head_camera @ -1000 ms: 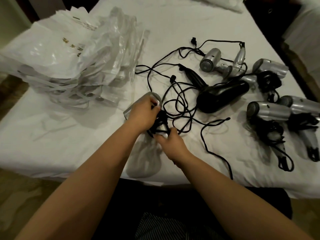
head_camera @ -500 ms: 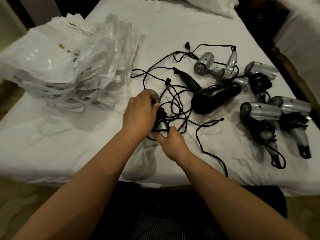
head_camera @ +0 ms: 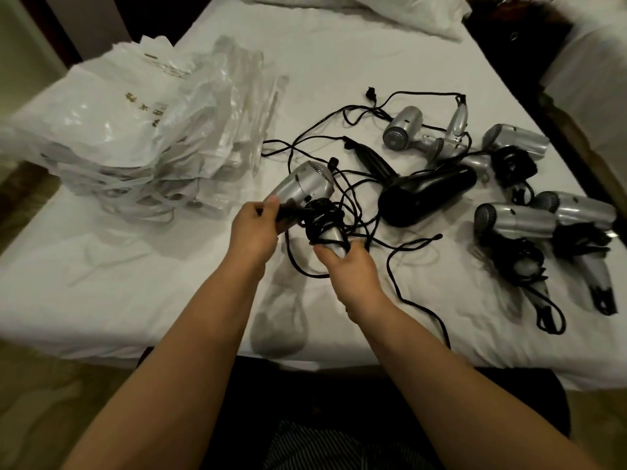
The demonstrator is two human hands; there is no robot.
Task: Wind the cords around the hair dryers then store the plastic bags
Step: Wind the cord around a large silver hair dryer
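over the near edge of the bed (head_camera: pixel 101 300), the left hand (head_camera: pixel 252 228) pinches a stretch of black cord (head_camera: pixel 324 217) beside the barrel of a silver hair dryer (head_camera: pixel 303 186), fingers curled around it. the right hand (head_camera: pixel 349 266) grips the dryer's handle from below, where the cord is bunched in loops. loose cord trails from there across the sheet toward a black hair dryer (head_camera: pixel 427 195) lying just to the right. three silver dryers with wrapped cords (head_camera: pixel 515 225) lie at the right edge, and another silver one (head_camera: pixel 403 128) lies farther back. a heap of plastic bags (head_camera: pixel 142 137) sits at the bed's left side.
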